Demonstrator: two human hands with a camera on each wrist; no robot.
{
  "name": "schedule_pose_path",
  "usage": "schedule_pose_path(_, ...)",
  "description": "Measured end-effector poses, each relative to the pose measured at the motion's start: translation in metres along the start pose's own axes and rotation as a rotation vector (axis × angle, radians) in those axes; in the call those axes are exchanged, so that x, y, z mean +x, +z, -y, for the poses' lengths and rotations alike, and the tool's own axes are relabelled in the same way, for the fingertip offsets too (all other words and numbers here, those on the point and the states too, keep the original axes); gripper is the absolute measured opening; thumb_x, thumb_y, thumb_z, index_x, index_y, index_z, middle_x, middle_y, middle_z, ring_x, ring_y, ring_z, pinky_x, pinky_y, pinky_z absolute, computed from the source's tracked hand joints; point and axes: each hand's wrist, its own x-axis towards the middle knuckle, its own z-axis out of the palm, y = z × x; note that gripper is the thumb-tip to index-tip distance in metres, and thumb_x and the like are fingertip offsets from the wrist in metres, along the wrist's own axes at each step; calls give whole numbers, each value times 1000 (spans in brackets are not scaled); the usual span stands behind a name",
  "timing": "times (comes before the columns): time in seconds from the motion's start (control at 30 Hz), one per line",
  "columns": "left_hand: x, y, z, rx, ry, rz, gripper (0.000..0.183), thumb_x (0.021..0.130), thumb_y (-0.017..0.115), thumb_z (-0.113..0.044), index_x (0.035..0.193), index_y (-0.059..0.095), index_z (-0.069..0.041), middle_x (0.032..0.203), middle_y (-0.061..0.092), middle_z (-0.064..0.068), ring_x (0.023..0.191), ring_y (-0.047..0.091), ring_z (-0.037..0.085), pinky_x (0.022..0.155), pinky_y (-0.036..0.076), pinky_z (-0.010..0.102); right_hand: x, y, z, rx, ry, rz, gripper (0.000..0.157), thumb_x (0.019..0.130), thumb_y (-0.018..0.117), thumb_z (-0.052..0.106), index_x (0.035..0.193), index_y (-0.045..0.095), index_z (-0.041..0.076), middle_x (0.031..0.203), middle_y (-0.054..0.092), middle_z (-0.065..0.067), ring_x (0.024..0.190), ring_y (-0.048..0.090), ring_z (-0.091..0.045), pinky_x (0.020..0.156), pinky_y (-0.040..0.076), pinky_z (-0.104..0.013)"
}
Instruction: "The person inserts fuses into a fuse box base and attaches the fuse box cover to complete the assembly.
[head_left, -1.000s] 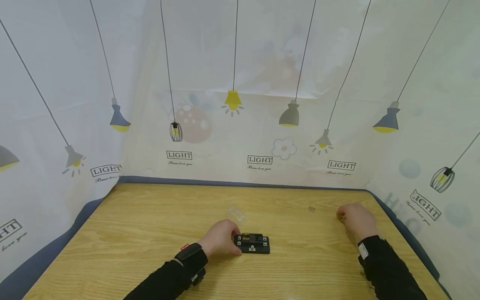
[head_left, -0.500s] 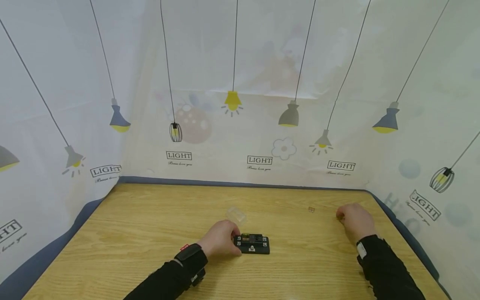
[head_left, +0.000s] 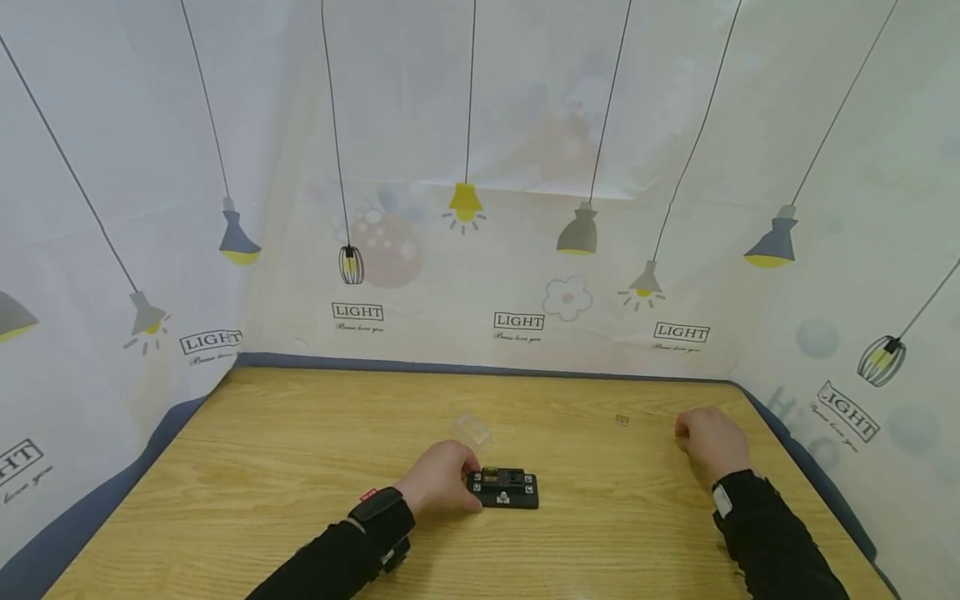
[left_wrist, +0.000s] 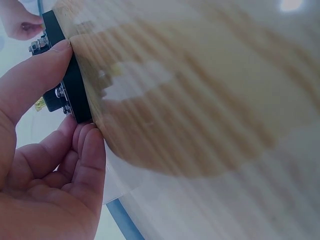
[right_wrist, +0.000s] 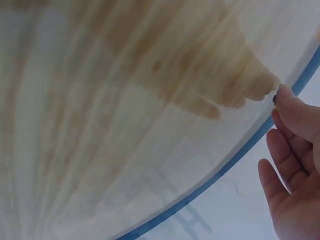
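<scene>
My left hand (head_left: 444, 479) grips the left end of a black block with metal screw terminals (head_left: 512, 498), which sits on the table. In the left wrist view, the thumb lies against one long edge of the block (left_wrist: 79, 90) and the fingertips against its end. A small yellow part shows on it. Toward the right side of the table, my right hand (head_left: 714, 442) is low over the wood. Between its thumb and forefinger, in the right wrist view, it pinches a tiny dark piece (right_wrist: 274, 98); its kind is too small to tell. The other fingers are loosely bent.
A clear plastic box or lid (head_left: 472, 429) lies just behind the left hand. A tiny brownish piece (head_left: 622, 420) rests on the wooden table (head_left: 300, 467), left of the right hand. A white printed curtain (head_left: 420, 350) surrounds the table's back and sides.
</scene>
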Motion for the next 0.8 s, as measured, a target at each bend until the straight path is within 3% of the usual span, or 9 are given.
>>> schedule_pose_path(0.5,-1,-1,-1,0,5,-4,43,58,82,-33,92,67,-12,82,56,-7,73,48,9,71,43,29,-2,-8,1,64,54,110,13,74,69,10,72,57,14,72,55,-1,63,48,-19,57,41,-40)
schedule_pose_path(0.8,-1,-1,-1,-1,-5,0,44,58,82,-34,92,67,-11,81,56,-6,72,48,10,70,42,29,-3,-22,18,76,34,105,8,77,67,11,76,59,13,72,55,0,65,47,-18,62,42,-40)
